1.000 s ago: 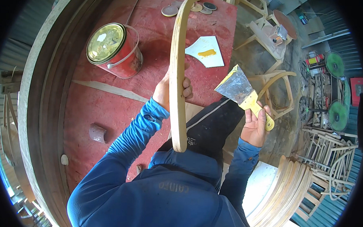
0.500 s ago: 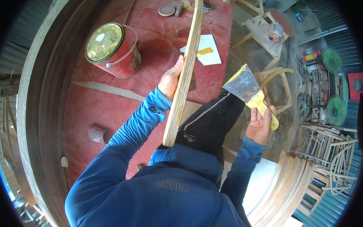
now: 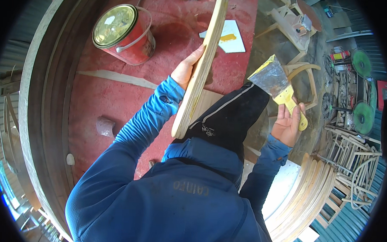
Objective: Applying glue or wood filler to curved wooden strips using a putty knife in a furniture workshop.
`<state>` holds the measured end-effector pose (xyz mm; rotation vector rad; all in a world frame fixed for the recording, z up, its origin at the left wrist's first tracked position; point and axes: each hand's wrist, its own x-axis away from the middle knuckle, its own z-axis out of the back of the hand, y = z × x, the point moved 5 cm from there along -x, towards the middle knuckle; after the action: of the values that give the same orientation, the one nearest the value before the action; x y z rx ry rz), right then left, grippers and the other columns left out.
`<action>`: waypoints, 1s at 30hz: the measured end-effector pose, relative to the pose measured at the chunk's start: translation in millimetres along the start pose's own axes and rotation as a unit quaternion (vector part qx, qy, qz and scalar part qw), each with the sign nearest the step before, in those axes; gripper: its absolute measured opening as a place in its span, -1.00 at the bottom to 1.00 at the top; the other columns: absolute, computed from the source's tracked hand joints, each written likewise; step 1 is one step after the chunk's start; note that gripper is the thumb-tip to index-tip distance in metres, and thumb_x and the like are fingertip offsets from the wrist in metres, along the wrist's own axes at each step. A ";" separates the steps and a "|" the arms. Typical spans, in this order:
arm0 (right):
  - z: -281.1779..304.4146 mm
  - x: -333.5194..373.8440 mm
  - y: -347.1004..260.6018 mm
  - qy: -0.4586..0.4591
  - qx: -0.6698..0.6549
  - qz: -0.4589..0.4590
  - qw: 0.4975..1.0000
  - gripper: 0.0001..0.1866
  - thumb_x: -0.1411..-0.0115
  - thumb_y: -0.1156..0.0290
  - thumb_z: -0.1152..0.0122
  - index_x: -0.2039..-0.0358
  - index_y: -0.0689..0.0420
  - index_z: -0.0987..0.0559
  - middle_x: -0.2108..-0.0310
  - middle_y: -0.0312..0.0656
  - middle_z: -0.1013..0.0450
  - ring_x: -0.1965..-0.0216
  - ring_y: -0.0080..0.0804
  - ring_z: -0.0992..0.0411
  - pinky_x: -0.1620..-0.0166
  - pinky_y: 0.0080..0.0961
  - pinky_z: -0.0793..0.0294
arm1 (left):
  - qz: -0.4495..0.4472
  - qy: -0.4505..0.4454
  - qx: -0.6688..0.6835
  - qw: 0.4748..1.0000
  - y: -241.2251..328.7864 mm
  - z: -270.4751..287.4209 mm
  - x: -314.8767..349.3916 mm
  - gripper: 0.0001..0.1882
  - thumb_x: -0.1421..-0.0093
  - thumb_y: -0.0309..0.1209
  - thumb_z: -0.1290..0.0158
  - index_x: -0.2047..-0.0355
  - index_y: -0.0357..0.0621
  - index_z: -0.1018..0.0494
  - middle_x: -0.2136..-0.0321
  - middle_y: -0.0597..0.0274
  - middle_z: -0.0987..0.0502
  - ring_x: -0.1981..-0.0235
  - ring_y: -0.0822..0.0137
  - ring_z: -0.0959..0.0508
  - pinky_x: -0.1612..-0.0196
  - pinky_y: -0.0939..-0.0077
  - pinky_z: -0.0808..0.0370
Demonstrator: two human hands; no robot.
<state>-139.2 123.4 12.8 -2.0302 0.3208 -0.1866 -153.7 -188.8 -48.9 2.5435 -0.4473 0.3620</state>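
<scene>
My left hand (image 3: 188, 66) grips a long, curved strip of layered wood (image 3: 200, 76) near its middle, the thumb on its edge and the fingers hidden behind. The strip slants up and away from my lap. In my right hand (image 3: 288, 123) is a putty knife (image 3: 273, 79), held by its yellow handle, its broad grey blade tilted up to the left and smeared with yellow along the edge. The blade stands apart from the wood. Beyond the strip, a white board (image 3: 233, 42) with a dab of yellow paste lies on the red table.
A red bucket (image 3: 138, 50) with a stained lid and a white handle stands on the red table (image 3: 113, 90), left of the strip. A stack of curved wooden pieces (image 3: 312, 191) is at my right. Wooden frames (image 3: 303, 78) and green discs (image 3: 361, 63) stand farther right.
The view has shifted, so the table items sit higher in it. The strip leans a little more to the right at its top. Both hands keep their holds.
</scene>
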 end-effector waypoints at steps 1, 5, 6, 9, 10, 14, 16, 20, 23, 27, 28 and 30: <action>1.8 -1.7 -1.4 -0.002 0.005 0.008 1.000 -0.68 -0.36 0.36 -0.11 -0.09 0.11 -0.40 -0.09 0.04 -0.43 -0.13 -0.04 -0.41 -0.17 -0.09 -0.41 | 0.009 0.004 -0.020 1.000 -1.1 0.1 -0.9 -0.44 -0.37 0.08 0.12 -0.01 -0.21 -0.36 0.67 0.34 -0.36 0.70 0.43 -0.29 0.58 0.49 -0.24; 10.8 -0.4 3.8 0.022 0.006 -0.001 1.000 -0.65 -0.35 0.35 -0.12 -0.11 0.12 -0.39 -0.07 0.05 -0.44 -0.10 -0.08 -0.43 -0.13 -0.14 -0.44 | 0.020 0.046 -0.208 0.977 -13.9 33.7 20.8 -0.51 -0.35 0.03 0.04 0.09 -0.19 -0.46 0.52 0.20 -0.57 0.56 0.36 -0.56 0.49 0.47 -0.50; 11.3 -1.9 5.8 0.024 0.002 0.006 1.000 -0.65 -0.35 0.35 -0.12 -0.11 0.12 -0.39 -0.07 0.05 -0.44 -0.10 -0.08 -0.43 -0.13 -0.14 -0.44 | 0.014 0.042 -0.220 0.975 -16.8 42.7 24.3 -0.54 -0.33 0.01 0.00 0.13 -0.18 -0.48 0.50 0.20 -0.59 0.54 0.36 -0.59 0.45 0.47 -0.54; 11.8 4.0 7.0 0.044 0.005 -0.010 0.999 -0.64 -0.34 0.36 -0.14 -0.11 0.13 -0.39 -0.06 0.03 -0.45 -0.07 -0.11 -0.45 -0.07 -0.20 -0.48 | 0.021 0.042 -0.204 0.978 -21.1 42.9 25.2 -0.61 -0.29 -0.05 -0.10 0.19 -0.16 -0.51 0.49 0.21 -0.60 0.54 0.38 -0.61 0.43 0.50 -0.58; 10.0 5.7 7.8 0.047 0.007 -0.018 0.999 -0.64 -0.34 0.37 -0.15 -0.10 0.13 -0.39 -0.05 0.03 -0.46 -0.06 -0.12 -0.46 -0.06 -0.21 -0.50 | 0.035 0.056 -0.217 0.974 -18.5 37.3 25.3 -0.61 -0.26 -0.04 -0.14 0.19 -0.14 -0.53 0.49 0.30 -0.58 0.54 0.48 -0.55 0.43 0.56 -0.49; 4.7 8.5 4.2 0.051 0.012 -0.018 0.998 -0.65 -0.33 0.37 -0.17 -0.08 0.14 -0.40 -0.04 0.04 -0.46 -0.05 -0.14 -0.47 -0.03 -0.24 -0.53 | 0.025 0.057 -0.275 0.959 -1.8 15.8 -2.8 -0.61 -0.23 -0.06 -0.16 0.17 -0.14 -0.54 0.49 0.31 -0.57 0.57 0.48 -0.53 0.51 0.52 -0.47; 4.0 10.1 0.3 0.063 0.027 -0.003 0.998 -0.66 -0.33 0.39 -0.17 -0.07 0.16 -0.41 -0.04 0.06 -0.46 -0.03 -0.13 -0.48 0.02 -0.27 -0.57 | 0.024 0.074 -0.297 0.952 6.8 -4.1 -10.6 -0.58 -0.20 -0.06 -0.14 0.13 -0.14 -0.52 0.47 0.25 -0.58 0.60 0.44 -0.54 0.53 0.52 -0.51; -2.4 15.1 -15.3 0.057 0.070 0.050 0.995 -0.67 -0.33 0.42 -0.15 -0.07 0.20 -0.40 -0.02 0.09 -0.46 0.02 -0.11 -0.51 0.08 -0.31 -0.61 | -0.001 0.095 -0.286 0.954 14.2 0.4 -35.2 -0.57 -0.20 -0.08 -0.14 0.13 -0.18 -0.53 0.46 0.23 -0.59 0.57 0.41 -0.56 0.50 0.52 -0.51; -16.1 21.1 -37.7 0.027 0.131 0.110 0.985 -0.74 -0.34 0.45 -0.13 0.00 0.26 -0.46 0.04 0.08 -0.51 0.07 -0.19 -0.54 0.12 -0.40 -0.61 | 0.003 0.109 -0.255 0.961 13.6 2.0 -37.3 -0.60 -0.17 -0.12 -0.14 0.16 -0.18 -0.55 0.44 0.22 -0.57 0.49 0.38 -0.55 0.42 0.47 -0.48; -60.9 36.9 -63.4 -0.090 0.364 0.259 0.890 -0.84 -0.22 0.62 -0.21 0.16 0.27 -0.59 0.16 -0.04 -0.59 0.18 -0.34 -0.56 0.05 -0.43 -0.54 | -0.047 0.106 -0.311 0.943 6.0 -6.5 -32.4 -0.64 -0.15 -0.15 -0.13 0.18 -0.16 -0.52 0.37 0.12 -0.55 0.39 0.29 -0.55 0.31 0.36 -0.48; -76.6 39.6 -66.4 -0.144 0.407 0.296 0.852 -0.84 -0.19 0.64 -0.23 0.20 0.25 -0.60 0.18 -0.04 -0.60 0.19 -0.29 -0.57 0.07 -0.40 -0.54 | -0.043 0.104 -0.337 0.935 5.4 2.4 -35.8 -0.62 -0.13 -0.16 -0.13 0.18 -0.20 -0.50 0.36 0.08 -0.55 0.39 0.25 -0.55 0.32 0.31 -0.48; -108.8 44.2 -73.4 -0.249 0.461 0.368 0.768 -0.77 -0.01 0.71 -0.30 0.28 0.21 -0.62 0.25 -0.09 -0.60 0.22 -0.14 -0.57 0.11 -0.34 -0.55 | -0.043 0.109 -0.348 0.930 7.8 -4.2 -38.2 -0.60 -0.13 -0.15 -0.12 0.17 -0.21 -0.49 0.36 0.07 -0.55 0.39 0.25 -0.55 0.32 0.30 -0.48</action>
<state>-115.6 50.0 127.9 -0.8060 0.5267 0.5877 -192.1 -183.6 -54.8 1.8011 -0.3044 0.3663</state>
